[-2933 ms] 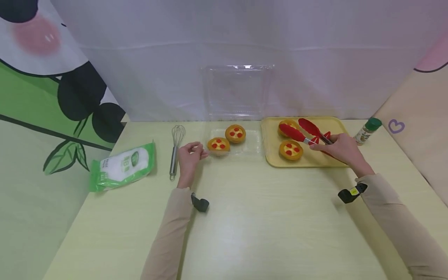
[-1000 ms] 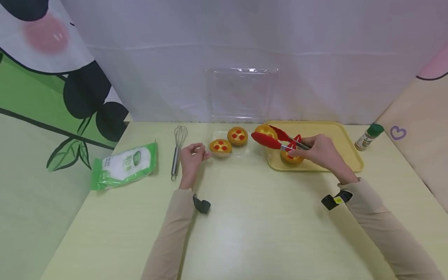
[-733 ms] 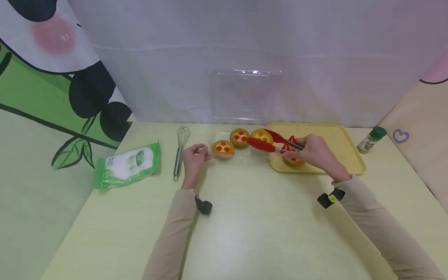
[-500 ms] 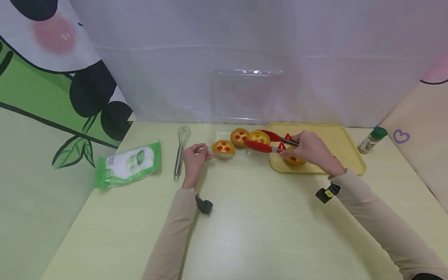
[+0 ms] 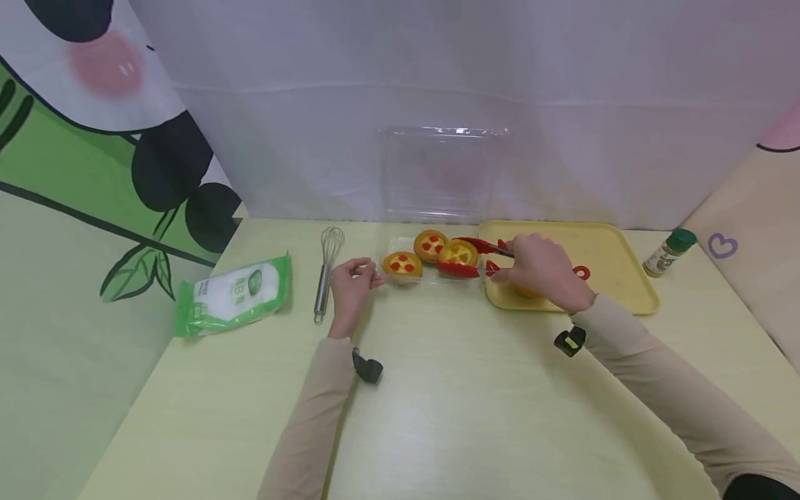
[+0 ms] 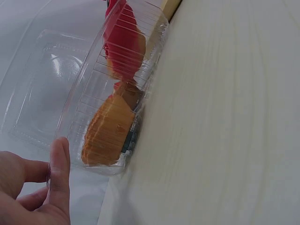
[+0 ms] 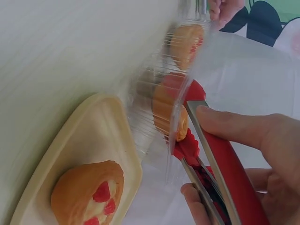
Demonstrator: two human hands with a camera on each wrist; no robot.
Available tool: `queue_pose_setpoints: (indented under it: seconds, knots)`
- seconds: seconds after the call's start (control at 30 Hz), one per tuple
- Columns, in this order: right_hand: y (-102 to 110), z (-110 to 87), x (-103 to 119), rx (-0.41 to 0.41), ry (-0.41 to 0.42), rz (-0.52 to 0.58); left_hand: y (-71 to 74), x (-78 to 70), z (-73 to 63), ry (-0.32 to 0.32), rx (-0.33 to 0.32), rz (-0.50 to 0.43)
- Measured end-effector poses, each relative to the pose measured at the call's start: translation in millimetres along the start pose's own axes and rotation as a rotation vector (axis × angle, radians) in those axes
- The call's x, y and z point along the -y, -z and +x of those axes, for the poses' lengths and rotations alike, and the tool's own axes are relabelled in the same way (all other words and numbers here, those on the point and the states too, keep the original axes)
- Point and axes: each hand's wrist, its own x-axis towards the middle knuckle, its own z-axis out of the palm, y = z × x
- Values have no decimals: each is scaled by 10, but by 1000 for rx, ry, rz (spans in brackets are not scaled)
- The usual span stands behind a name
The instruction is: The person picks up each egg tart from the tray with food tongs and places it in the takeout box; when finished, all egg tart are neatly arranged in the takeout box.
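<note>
My left hand pinches the near left rim of a clear plastic clamshell box between thumb and fingers. The box's lid stands raised at the back. My right hand grips red-tipped tongs, whose heads lie on both sides of a yellow-topped tart. That tart is inside the box at its right end. Beside it in the box are a tart with red pieces and another red-dotted tart nearer my left hand. One more tart lies on the yellow tray, mostly hidden under my right hand in the head view.
The yellow tray stands right of the box. A green-capped seasoning bottle is at the far right. A metal whisk and a green-and-white packet lie to the left. A pale curtain hangs behind the table.
My right hand has carried the tart in the tongs leftward from the tray to the box and lowered it in. The left hand has stayed at the box's rim.
</note>
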Motion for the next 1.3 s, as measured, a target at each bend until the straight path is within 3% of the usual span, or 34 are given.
queue_pose_setpoints:
  seconds: [0.33, 0.73, 1.3]
  knots:
    - [-107, 118, -29, -93, 28, -41, 2, -56, -31, 0, 8, -3]
    - [-112, 256, 6, -66, 23, -87, -16, -5, 8, 9, -1, 1]
    - [-92, 219, 64, -79, 16, -134, -6, -35, 5, 10, 3, 3]
